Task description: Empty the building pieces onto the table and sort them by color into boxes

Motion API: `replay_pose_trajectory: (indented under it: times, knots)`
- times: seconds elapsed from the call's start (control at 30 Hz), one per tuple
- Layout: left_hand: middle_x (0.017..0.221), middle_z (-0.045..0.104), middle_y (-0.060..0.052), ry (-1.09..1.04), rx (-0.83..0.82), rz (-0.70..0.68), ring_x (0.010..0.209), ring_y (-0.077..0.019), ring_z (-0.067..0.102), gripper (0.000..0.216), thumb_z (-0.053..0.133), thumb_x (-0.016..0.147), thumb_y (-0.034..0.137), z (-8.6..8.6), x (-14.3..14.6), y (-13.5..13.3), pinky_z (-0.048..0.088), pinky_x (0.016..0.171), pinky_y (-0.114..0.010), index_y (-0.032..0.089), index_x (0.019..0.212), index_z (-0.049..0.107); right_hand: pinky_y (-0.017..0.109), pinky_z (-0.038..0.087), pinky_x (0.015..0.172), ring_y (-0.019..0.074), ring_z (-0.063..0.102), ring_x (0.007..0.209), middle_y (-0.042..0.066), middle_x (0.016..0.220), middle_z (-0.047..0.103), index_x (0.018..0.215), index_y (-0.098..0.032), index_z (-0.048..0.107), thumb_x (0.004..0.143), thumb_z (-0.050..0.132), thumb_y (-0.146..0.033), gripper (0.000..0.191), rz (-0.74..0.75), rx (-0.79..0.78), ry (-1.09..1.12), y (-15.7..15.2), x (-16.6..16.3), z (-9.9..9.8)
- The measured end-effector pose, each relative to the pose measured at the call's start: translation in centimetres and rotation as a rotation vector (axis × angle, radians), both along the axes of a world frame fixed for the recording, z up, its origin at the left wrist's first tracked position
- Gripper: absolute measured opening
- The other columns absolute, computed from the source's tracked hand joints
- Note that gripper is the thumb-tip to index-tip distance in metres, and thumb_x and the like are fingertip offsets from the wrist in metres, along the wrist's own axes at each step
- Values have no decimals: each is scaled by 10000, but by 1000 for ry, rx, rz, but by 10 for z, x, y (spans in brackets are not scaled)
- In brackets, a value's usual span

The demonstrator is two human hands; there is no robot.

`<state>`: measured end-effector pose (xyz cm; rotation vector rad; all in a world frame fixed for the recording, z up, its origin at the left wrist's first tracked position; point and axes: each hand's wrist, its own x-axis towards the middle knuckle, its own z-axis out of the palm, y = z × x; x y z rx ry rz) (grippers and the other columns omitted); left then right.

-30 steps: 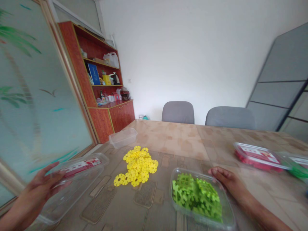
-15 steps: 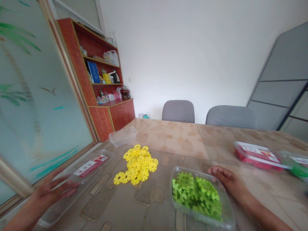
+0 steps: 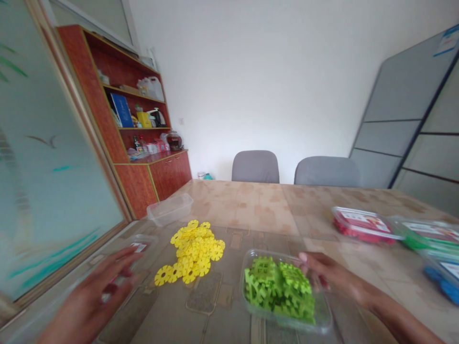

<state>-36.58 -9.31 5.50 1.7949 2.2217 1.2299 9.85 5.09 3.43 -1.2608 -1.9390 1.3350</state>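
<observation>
My right hand (image 3: 332,277) grips the right rim of a clear plastic container (image 3: 324,325), thumb on the edge and fingers bent over the side. Green interlocking plastic pieces (image 3: 279,291) are heaped inside it. Yellow notched plastic discs (image 3: 195,251) lie in a loose pile on the table between my hands. Left of that pile, my left hand (image 3: 103,291) hovers open, fingers spread and blurred, with nothing visible in it. It partly covers a clear lid with a printed label (image 3: 139,247), lying on the table.
An empty clear container (image 3: 170,210) stands behind the discs to the left. At right sit closed boxes of red pieces (image 3: 362,229), green pieces (image 3: 414,241) and blue pieces (image 3: 441,284). Two grey chairs (image 3: 255,167) line the table's (image 3: 233,200) far edge; a red-brown cabinet (image 3: 139,186) stands at back left.
The view has turned slightly right, bringing the box of blue pieces into sight. My left hand has moved right, across the lid. My right hand has closed on the container's rim.
</observation>
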Motion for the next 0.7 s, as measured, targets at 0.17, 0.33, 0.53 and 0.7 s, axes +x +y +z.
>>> replay_pose_trajectory:
  times: [0.17, 0.33, 0.53, 0.7]
  knots:
    - [1277, 605, -39, -254, -255, -441, 1010, -263, 626, 352, 527, 857, 514, -3, 95, 32, 561, 682, -290, 301, 1095, 675, 205, 320, 419, 106, 428, 491, -52, 563, 359, 605, -183, 466, 777, 489, -735, 579, 64, 51, -10, -5, -3, -2]
    - [1260, 604, -104, -571, -440, -664, 1079, -278, 607, 474, 538, 870, 515, -18, 150, 61, 565, 746, -323, 219, 1237, 583, 225, 363, 427, 122, 468, 460, -58, 509, 367, 602, -202, 431, 757, 464, -769, 589, 26, 3, 78, -5, -11, -6]
    - [1472, 401, -88, -986, -562, -728, 1265, -307, 471, 586, 588, 839, 560, -21, 163, 61, 569, 792, -359, 279, 1339, 468, 231, 367, 416, 124, 472, 427, -57, 474, 399, 573, -210, 425, 712, 503, -787, 598, -29, -5, 145, -9, -20, -7]
    - [1451, 432, -92, -1213, -730, -925, 1098, -289, 618, 544, 489, 935, 451, -3, 156, 49, 581, 664, -310, 338, 1438, 315, 244, 380, 452, 118, 441, 434, -59, 484, 380, 576, -209, 426, 748, 490, -759, 580, -42, 24, 176, -20, -34, -2]
